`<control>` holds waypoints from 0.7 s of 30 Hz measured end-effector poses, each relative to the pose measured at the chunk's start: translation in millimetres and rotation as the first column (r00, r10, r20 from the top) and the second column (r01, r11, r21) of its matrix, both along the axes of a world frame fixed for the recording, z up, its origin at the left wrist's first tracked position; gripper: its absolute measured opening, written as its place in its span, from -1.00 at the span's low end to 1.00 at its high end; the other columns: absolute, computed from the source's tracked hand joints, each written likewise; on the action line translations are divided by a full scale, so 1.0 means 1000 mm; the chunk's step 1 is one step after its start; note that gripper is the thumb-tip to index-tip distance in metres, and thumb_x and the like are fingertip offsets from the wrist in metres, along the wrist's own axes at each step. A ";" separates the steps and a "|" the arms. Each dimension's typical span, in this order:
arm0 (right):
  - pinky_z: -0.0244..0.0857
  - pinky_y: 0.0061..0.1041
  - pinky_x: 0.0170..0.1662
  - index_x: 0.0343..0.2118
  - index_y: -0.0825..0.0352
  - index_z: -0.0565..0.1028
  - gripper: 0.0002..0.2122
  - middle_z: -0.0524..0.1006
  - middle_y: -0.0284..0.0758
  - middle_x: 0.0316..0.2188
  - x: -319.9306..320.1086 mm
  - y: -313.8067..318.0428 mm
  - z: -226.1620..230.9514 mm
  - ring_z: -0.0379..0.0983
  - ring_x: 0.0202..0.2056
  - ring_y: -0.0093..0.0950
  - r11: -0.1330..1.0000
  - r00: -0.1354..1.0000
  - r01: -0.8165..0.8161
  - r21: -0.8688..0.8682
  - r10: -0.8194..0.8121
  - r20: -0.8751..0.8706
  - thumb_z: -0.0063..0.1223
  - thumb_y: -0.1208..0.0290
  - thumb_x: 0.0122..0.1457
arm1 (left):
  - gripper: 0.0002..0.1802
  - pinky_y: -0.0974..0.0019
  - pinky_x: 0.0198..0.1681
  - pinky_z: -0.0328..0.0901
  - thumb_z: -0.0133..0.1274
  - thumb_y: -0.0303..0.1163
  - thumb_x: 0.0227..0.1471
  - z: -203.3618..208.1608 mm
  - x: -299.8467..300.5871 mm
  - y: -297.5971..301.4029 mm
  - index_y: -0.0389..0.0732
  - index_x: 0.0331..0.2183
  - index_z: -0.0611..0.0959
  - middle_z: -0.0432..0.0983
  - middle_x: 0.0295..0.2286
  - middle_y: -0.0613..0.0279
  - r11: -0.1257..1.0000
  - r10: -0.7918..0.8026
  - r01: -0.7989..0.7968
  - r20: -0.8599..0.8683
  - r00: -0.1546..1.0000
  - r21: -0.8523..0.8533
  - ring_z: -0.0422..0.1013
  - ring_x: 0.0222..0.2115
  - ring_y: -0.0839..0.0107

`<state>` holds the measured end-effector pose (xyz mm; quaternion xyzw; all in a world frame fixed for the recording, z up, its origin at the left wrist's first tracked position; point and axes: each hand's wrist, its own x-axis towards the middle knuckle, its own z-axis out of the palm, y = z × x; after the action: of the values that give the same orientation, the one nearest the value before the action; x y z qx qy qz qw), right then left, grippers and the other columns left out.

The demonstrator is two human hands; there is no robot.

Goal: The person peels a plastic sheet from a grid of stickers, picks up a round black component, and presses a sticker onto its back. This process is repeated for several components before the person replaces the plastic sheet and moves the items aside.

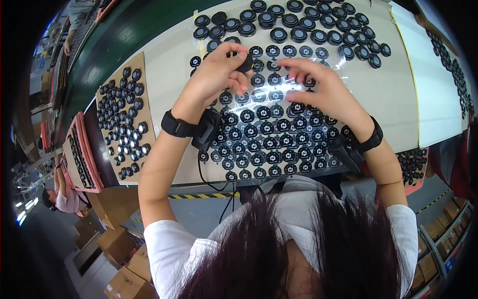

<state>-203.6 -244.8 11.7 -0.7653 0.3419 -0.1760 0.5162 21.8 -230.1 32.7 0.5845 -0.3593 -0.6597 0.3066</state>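
My left hand (215,70) pinches a black round disc-shaped part (245,63) between thumb and fingers, above the upper left of a sticker sheet. Its far side is hidden by my fingers. My right hand (321,89) hovers over the same sheet with thumb and fingers spread, and nothing shows between them. The clear, shiny sheet (343,82) carries rows of round black stickers (270,143), each with a white mark. Glare covers part of it near my hands. Black straps with small boxes sit on both wrists.
Many black round parts (290,20) with grey centres stand at the table's far side. More lie on a brown board (142,74) at left and in a pink tray (412,188) at right. A cable (203,174) hangs over the near edge. Another person (69,199) is at far left.
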 end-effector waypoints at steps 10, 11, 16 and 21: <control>0.19 -0.56 -0.12 -0.57 0.32 0.36 -0.91 0.37 -0.28 -0.18 0.011 -0.005 0.057 0.37 -0.26 -0.52 0.914 0.772 0.004 0.406 -0.261 0.579 -0.01 0.52 0.01 | -0.52 0.39 -0.27 0.39 0.01 -0.78 -0.23 0.062 -0.032 0.033 -0.43 -0.16 0.36 0.42 -0.30 -0.03 0.824 -0.068 0.072 0.028 0.997 -0.562 0.45 -0.34 0.29; 0.19 -0.56 -0.12 -0.57 0.32 0.36 -0.91 0.37 -0.28 -0.18 0.012 -0.004 0.062 0.37 -0.26 -0.52 0.913 0.769 0.005 0.408 -0.264 0.581 -0.01 0.52 0.01 | -0.51 0.38 -0.25 0.39 0.01 -0.81 -0.26 0.066 -0.034 0.035 -0.46 -0.16 0.36 0.42 -0.29 -0.04 0.792 -0.056 0.058 0.023 0.998 -0.608 0.44 -0.32 0.28; 0.21 -0.59 -0.15 -0.59 0.30 0.35 -0.88 0.37 -0.30 -0.18 0.014 -0.004 0.075 0.36 -0.27 -0.57 0.894 0.847 -0.031 0.446 -0.213 0.487 0.01 0.46 0.01 | -0.53 0.34 -0.23 0.39 0.00 -0.85 -0.28 0.080 -0.038 0.039 -0.53 -0.20 0.38 0.39 -0.24 -0.04 0.785 -0.040 0.079 0.076 0.996 -0.614 0.42 -0.30 0.29; 0.23 -0.60 -0.19 -0.59 0.32 0.36 -0.87 0.38 -0.30 -0.18 0.018 -0.001 0.076 0.36 -0.30 -0.59 0.901 0.850 -0.014 0.433 -0.217 0.480 0.07 0.45 -0.03 | -0.54 0.34 -0.23 0.39 0.01 -0.84 -0.29 0.084 -0.039 0.042 -0.54 -0.20 0.39 0.38 -0.22 -0.04 0.777 -0.047 0.138 0.162 0.986 -0.614 0.42 -0.29 0.31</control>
<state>-185.6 -245.6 88.0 -0.5402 0.2612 -0.3248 0.7311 -16.8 -188.4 116.8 0.4759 -0.6057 -0.4764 0.4240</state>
